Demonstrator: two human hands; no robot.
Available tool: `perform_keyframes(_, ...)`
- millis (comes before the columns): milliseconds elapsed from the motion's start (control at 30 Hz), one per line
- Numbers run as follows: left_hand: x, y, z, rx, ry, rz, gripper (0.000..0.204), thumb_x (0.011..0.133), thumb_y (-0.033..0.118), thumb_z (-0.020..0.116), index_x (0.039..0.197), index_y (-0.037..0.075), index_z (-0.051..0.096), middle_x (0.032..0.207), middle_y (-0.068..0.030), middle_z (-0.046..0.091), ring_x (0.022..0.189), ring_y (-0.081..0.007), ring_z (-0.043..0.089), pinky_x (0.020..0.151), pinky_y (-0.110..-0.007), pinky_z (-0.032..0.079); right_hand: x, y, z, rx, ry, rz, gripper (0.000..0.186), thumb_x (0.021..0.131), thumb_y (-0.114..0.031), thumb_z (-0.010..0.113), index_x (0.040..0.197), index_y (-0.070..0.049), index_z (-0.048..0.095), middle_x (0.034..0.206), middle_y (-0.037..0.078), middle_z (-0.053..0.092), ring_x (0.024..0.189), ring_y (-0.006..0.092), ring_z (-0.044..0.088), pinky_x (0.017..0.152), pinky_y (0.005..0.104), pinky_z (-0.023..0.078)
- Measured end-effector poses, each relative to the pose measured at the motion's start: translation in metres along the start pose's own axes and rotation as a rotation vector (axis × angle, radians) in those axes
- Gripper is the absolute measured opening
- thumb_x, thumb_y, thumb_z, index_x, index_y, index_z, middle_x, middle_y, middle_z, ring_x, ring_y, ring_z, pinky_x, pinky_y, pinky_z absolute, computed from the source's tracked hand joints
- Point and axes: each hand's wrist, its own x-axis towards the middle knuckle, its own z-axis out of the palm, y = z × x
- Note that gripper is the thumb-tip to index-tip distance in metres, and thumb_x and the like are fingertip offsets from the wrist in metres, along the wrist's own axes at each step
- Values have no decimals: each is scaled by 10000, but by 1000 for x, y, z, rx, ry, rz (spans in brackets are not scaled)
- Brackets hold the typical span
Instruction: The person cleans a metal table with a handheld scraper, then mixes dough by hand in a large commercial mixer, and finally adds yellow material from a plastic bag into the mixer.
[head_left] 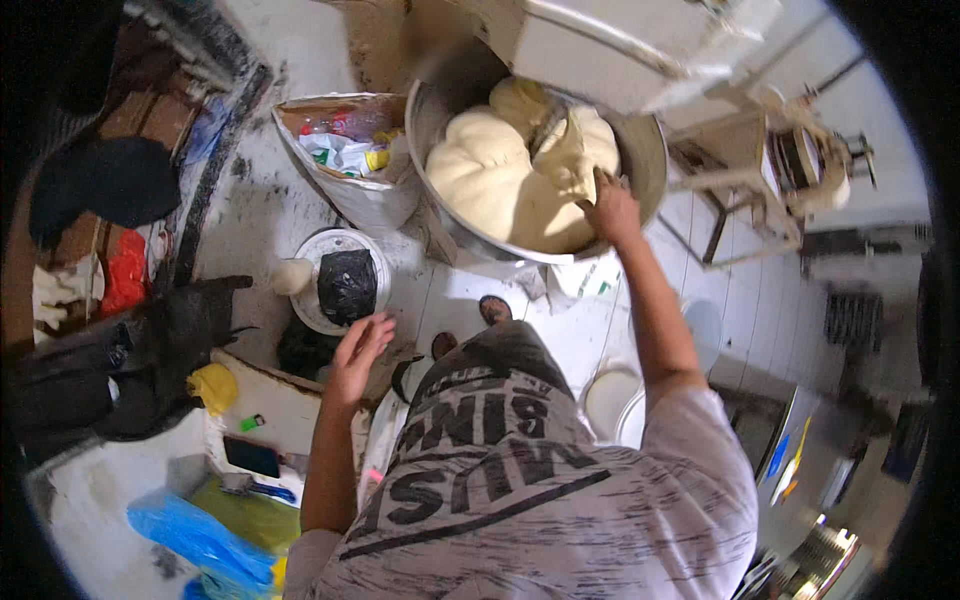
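A big mass of pale dough fills much of a large round metal mixing bowl. The dough lies in thick, smooth folds, with a raised, stretched ridge toward the right. My right hand reaches over the bowl's near right rim, its fingers closed on the dough there; the fingertips are partly hidden. To the left, my left hand hangs in the air holding nothing, its fingers stretched out. It is nearest to a white bucket with a black plastic bag on top.
A white machine body overhangs the bowl's far side. Left of the bowl stands an open sack with wrappers and bottles. A metal-framed machine is at the right. On the lower-left surface lie a phone and a blue plastic bag.
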Motion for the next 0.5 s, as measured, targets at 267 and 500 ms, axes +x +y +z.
perform_keyframes(267, -18, -21, 33, -108, 475, -163, 466, 888, 388, 475, 1199, 41, 475, 1148, -98, 540, 1072, -203, 492, 941, -347, 339, 22, -61, 71, -287, -462, -771, 943, 619, -514, 691, 1235, 109, 344, 1252, 236, 368, 1169, 333, 334, 961, 435, 300)
perform_keyframes(500, -52, -63, 114, -288, 678, -297, 453, 897, 379, 459, 1204, 47, 466, 1142, -113, 541, 1049, -209, 504, 905, -352, 370, 38, -20, 164, -283, -466, -944, 665, 544, -277, 748, 1079, 35, 506, 1087, 197, 525, 1037, 318, 485, 890, 394, 377)
